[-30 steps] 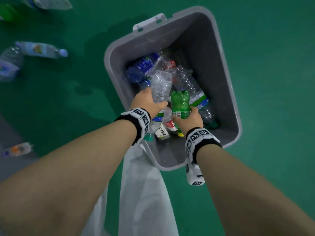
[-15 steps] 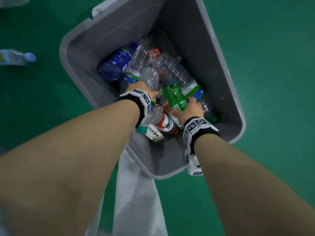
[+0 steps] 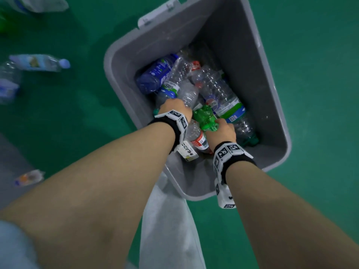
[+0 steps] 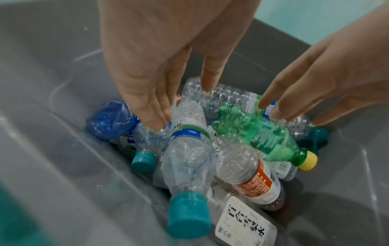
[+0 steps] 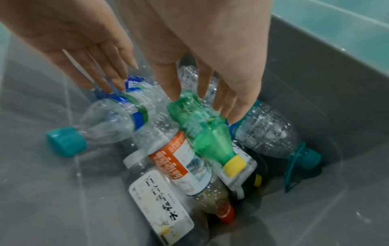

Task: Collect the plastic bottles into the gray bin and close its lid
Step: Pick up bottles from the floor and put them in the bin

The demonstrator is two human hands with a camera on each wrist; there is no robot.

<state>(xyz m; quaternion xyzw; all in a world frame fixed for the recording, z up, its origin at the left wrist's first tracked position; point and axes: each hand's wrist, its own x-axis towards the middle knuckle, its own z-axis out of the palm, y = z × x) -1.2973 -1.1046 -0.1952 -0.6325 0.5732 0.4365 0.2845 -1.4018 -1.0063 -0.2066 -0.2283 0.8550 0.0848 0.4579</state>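
Observation:
The gray bin (image 3: 262, 98) stands open on the green floor and holds several plastic bottles. Both my hands reach down inside it. My left hand (image 3: 172, 108) has straight fingers (image 4: 155, 114) whose tips touch a clear bottle with a blue-green label and teal cap (image 4: 187, 149). My right hand (image 3: 223, 129) hovers with spread fingers (image 5: 229, 106) just over a green bottle with a yellow cap (image 5: 202, 126), which lies on top of the pile. Neither hand grips anything. In the head view the green bottle (image 3: 205, 118) lies between my two wrists.
Loose bottles lie on the floor left of the bin: a blue-capped one (image 3: 38, 63), a crushed clear one (image 3: 8, 82), a small one (image 3: 29, 177) and another at the top left (image 3: 38, 2). A white latch (image 3: 159, 14) sits on the bin's far rim. A white cloth (image 3: 169, 230) hangs below.
Both hands went deeper into the bin. The left let go of the clear bottle and the right let go of the green one; both bottles now lie on the pile.

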